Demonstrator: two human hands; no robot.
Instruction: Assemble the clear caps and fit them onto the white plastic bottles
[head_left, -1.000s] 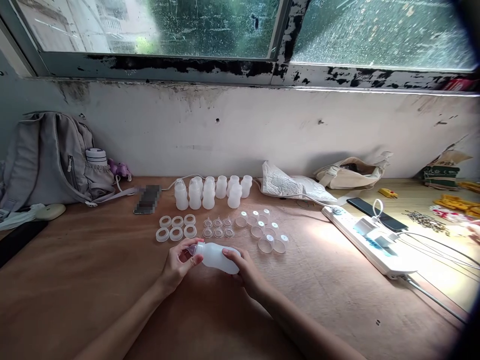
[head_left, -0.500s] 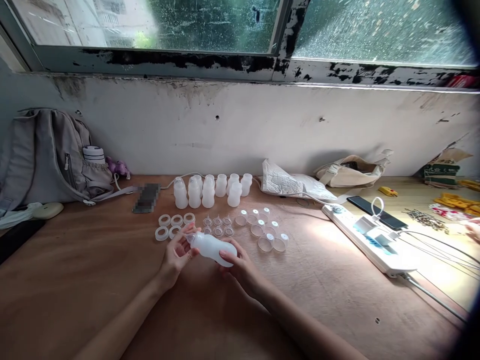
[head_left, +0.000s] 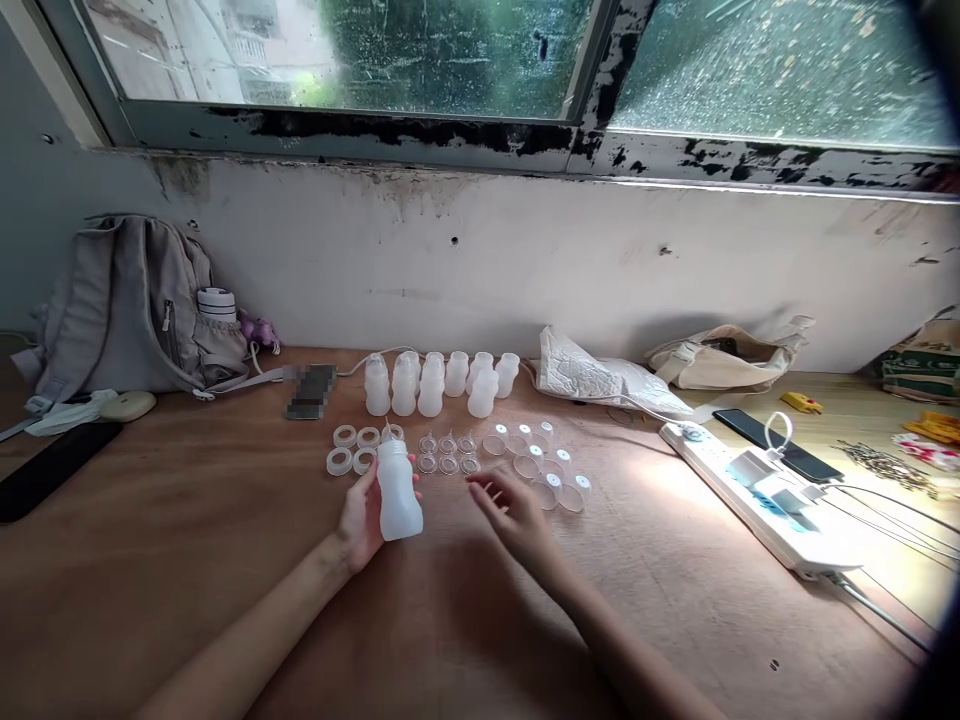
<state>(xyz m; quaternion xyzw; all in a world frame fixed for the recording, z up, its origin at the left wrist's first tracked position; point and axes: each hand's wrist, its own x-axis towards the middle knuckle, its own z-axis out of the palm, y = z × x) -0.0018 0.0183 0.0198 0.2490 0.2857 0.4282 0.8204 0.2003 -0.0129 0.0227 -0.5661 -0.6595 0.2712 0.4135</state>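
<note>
left grip [head_left: 362,522] clasps the bottle [head_left: 400,495] from its left; right grip [head_left: 517,518], loosely spread, apart

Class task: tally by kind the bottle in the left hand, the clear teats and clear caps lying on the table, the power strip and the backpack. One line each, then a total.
Bottle in left hand: 1
Teats: 6
Caps: 7
Power strip: 1
Backpack: 1
Total: 16

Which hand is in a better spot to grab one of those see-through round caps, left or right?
Probably the right hand: it looks empty, and its fingers are close to the see-through caps. The left hand is farther from them and holds a white bottle.
</note>
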